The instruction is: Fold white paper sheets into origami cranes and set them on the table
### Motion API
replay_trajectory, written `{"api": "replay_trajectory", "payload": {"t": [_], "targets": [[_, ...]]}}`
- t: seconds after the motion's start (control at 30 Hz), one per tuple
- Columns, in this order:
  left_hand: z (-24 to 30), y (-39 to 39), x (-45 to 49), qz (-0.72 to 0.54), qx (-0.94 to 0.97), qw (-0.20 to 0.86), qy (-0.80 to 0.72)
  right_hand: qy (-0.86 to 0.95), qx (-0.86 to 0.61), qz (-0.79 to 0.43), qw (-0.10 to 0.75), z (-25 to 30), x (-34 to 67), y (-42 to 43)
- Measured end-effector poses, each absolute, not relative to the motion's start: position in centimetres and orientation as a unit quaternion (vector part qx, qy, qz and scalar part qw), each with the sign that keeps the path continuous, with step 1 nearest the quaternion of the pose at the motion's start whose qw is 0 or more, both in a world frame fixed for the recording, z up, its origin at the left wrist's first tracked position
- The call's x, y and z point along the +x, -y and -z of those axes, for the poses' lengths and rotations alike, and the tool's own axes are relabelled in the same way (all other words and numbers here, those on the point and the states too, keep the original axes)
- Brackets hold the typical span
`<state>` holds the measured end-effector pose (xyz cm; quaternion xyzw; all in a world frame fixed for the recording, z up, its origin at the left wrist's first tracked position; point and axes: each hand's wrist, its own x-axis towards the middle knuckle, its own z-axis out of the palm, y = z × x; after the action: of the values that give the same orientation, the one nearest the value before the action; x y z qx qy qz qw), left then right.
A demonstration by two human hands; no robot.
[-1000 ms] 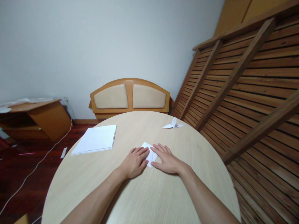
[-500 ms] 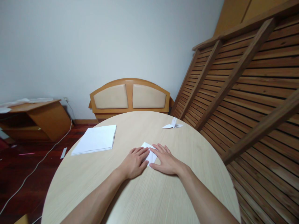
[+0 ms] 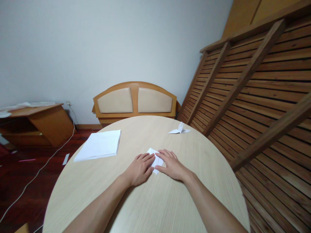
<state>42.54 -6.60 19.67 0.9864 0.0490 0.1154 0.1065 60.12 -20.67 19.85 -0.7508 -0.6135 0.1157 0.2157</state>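
While the left hand (image 3: 139, 168) and the right hand (image 3: 171, 165) lie palms down on the round tabletop (image 3: 155, 200), a small folded white paper (image 3: 153, 152) sits between and partly under their fingertips, near the tabletop's middle. The left fingers press its left edge and the right fingers cover its right part. Neither grip closes around anything; both are spread flat and open. A stack of white sheets (image 3: 99, 145) lies well to the left. A folded paper figure (image 3: 179, 129) stands near the far edge.
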Motion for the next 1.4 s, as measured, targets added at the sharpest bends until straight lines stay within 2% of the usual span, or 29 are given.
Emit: {"api": "replay_trajectory", "payload": {"t": [0.2,0.9,1.2,1.4], "targets": [[-19.5,6.6,42.5,-0.128,0.984,0.116,-0.046,0.611,-0.751,-0.068,0.242,-19.8,59.8,20.3],[-19.4,6.5,42.5,-0.127,0.984,0.117,-0.044,0.633,-0.737,-0.114,0.208,-20.2,60.4,20.9],[-19.1,6.2,42.4,-0.136,0.984,0.102,-0.044,0.581,-0.764,-0.044,0.279,-19.2,60.3,19.7],[-19.3,6.3,42.5,-0.122,0.987,0.091,-0.05,0.506,-0.812,-0.019,0.291,-18.6,60.4,18.4]]}}
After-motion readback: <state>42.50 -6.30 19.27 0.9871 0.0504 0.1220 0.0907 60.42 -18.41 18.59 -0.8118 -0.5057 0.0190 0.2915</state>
